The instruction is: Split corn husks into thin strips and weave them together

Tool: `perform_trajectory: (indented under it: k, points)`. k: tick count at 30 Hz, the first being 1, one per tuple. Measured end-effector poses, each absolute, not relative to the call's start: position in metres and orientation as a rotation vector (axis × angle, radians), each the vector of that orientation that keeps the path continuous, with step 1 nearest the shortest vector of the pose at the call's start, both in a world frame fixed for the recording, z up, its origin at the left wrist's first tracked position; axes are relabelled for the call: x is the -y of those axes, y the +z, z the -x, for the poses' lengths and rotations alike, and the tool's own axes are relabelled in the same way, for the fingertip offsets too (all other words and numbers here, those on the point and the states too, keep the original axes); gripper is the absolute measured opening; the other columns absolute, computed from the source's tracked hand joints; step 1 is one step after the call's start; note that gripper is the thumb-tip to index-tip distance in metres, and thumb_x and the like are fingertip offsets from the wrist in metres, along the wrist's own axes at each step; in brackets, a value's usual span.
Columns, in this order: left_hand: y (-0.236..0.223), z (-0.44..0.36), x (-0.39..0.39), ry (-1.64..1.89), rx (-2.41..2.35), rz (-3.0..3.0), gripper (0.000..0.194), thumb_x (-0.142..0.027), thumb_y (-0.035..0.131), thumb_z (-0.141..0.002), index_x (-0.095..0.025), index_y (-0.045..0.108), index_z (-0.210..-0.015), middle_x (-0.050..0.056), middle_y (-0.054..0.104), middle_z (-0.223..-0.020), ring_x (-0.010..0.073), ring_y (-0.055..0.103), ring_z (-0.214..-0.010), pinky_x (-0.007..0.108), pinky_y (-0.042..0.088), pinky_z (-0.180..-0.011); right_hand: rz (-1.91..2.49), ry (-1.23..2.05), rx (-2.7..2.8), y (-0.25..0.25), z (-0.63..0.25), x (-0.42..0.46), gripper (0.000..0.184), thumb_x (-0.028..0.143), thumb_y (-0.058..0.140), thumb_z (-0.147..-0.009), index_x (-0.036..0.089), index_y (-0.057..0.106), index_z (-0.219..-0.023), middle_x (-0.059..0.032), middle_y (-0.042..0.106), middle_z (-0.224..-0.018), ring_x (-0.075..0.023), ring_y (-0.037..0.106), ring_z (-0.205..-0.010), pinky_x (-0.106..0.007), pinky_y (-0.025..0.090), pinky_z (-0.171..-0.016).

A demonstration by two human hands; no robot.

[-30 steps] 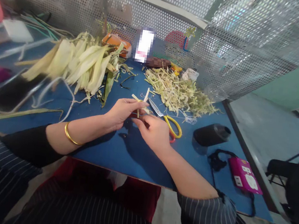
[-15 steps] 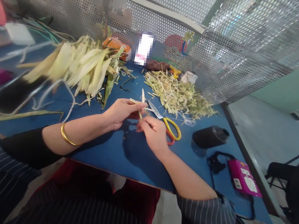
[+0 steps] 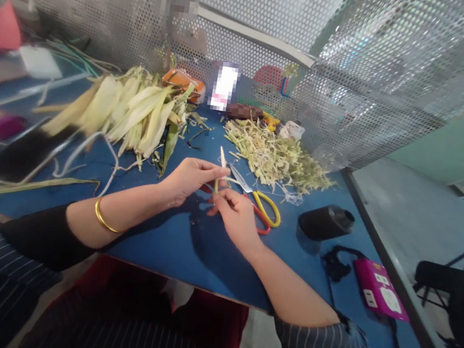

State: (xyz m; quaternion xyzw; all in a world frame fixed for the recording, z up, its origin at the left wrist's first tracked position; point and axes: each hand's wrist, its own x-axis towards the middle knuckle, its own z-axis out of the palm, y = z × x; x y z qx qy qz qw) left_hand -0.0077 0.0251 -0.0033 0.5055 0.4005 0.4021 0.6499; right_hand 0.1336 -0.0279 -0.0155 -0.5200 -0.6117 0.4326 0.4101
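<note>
Both of my hands meet over the middle of the blue table [image 3: 186,248]. My left hand [image 3: 190,176] pinches thin pale strips of corn husk [image 3: 221,161] that stick up between the fingers. My right hand [image 3: 234,215] is closed on the lower end of the same strips, just below the left fingertips. Scissors [image 3: 256,201] with yellow and red handles lie on the table right behind my right hand, blades pointing toward the strips.
A heap of whole corn husks [image 3: 132,107] lies at the left back, a pile of shredded husk [image 3: 278,157] at the right back. A black round object [image 3: 325,221] and a pink device [image 3: 381,281] with a black cord sit at the right. Perforated metal screens [image 3: 360,71] wall the table's back.
The strips have turned more upright in my fingers. My right hand has slid slightly toward me along them; both hands stay together.
</note>
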Motion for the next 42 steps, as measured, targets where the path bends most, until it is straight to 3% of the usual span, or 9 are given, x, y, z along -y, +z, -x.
perform_trajectory:
  k: [5, 9, 15, 17, 26, 33, 42]
  points:
    - [0.001, 0.011, -0.026, 0.901, -0.865, -1.247, 0.020, -0.028, 0.075, -0.066, -0.016, 0.074, -0.082, 0.003, 0.069, -0.079, 0.0077, 0.057, -0.063, 0.022, 0.046, -0.064, 1.244, 1.059, 1.558, -0.013, -0.138, 0.028, 0.021, 0.026, 0.051, -0.083, 0.019, 0.055, -0.064, 0.0027, 0.058, -0.058, -0.0126, 0.059, -0.056, -0.026, 0.045, -0.063]
    - [0.000, 0.011, -0.027, 0.924, -0.889, -1.203, 0.019, -0.029, 0.074, -0.067, -0.015, 0.073, -0.080, 0.003, 0.068, -0.074, 0.0074, 0.055, -0.058, 0.024, 0.047, -0.065, 1.214, 1.076, 1.635, -0.009, -0.141, 0.028, 0.023, 0.025, 0.051, -0.083, 0.019, 0.054, -0.061, 0.0023, 0.058, -0.059, -0.0121, 0.057, -0.057, -0.026, 0.045, -0.062]
    - [0.001, 0.012, -0.026, 0.914, -0.917, -1.155, 0.038, -0.029, 0.074, -0.068, -0.018, 0.070, -0.104, 0.003, 0.069, -0.074, 0.0105, 0.061, -0.065, 0.026, 0.048, -0.068, 1.291, 0.974, 1.458, -0.013, -0.153, 0.017, 0.020, 0.038, 0.061, -0.080, 0.019, 0.058, -0.086, 0.0015, 0.063, -0.069, -0.0129, 0.061, -0.058, -0.027, 0.048, -0.060]
    - [0.002, 0.012, -0.024, 0.870, -0.905, -1.174, 0.037, -0.029, 0.074, -0.068, -0.017, 0.070, -0.103, 0.003, 0.069, -0.071, 0.0113, 0.062, -0.066, 0.026, 0.048, -0.067, 1.264, 0.945, 1.379, -0.014, -0.156, 0.013, 0.023, 0.038, 0.064, -0.078, 0.020, 0.057, -0.090, 0.0016, 0.064, -0.073, -0.0128, 0.062, -0.059, -0.027, 0.049, -0.060]
    - [0.005, 0.010, -0.016, 0.694, -0.942, -1.287, 0.025, -0.039, 0.069, -0.072, -0.015, 0.067, -0.078, 0.005, 0.068, -0.068, 0.0098, 0.058, -0.054, 0.022, 0.043, -0.051, 1.310, 0.636, 1.629, -0.009, -0.163, 0.013, 0.010, 0.027, 0.059, -0.082, 0.020, 0.061, -0.075, 0.0014, 0.062, -0.067, -0.0134, 0.059, -0.063, -0.026, 0.046, -0.063]
    - [0.005, 0.007, -0.017, 0.617, -0.965, -1.351, 0.018, -0.030, 0.070, -0.069, -0.013, 0.067, -0.075, 0.002, 0.063, -0.058, 0.0115, 0.060, -0.053, 0.021, 0.039, -0.047, 1.393, 0.250, 1.745, -0.011, -0.166, 0.014, 0.011, 0.023, 0.055, -0.085, 0.020, 0.060, -0.076, 0.0004, 0.062, -0.070, -0.0137, 0.059, -0.067, -0.027, 0.045, -0.068]
    - [0.006, 0.010, -0.019, 0.582, -0.950, -1.345, 0.016, -0.030, 0.071, -0.069, -0.014, 0.066, -0.073, 0.003, 0.066, -0.060, 0.0110, 0.060, -0.052, 0.021, 0.039, -0.046, 1.406, 0.196, 1.709, -0.009, -0.165, 0.015, 0.013, 0.026, 0.055, -0.085, 0.021, 0.060, -0.075, -0.0007, 0.064, -0.071, -0.0150, 0.061, -0.068, -0.028, 0.045, -0.068]
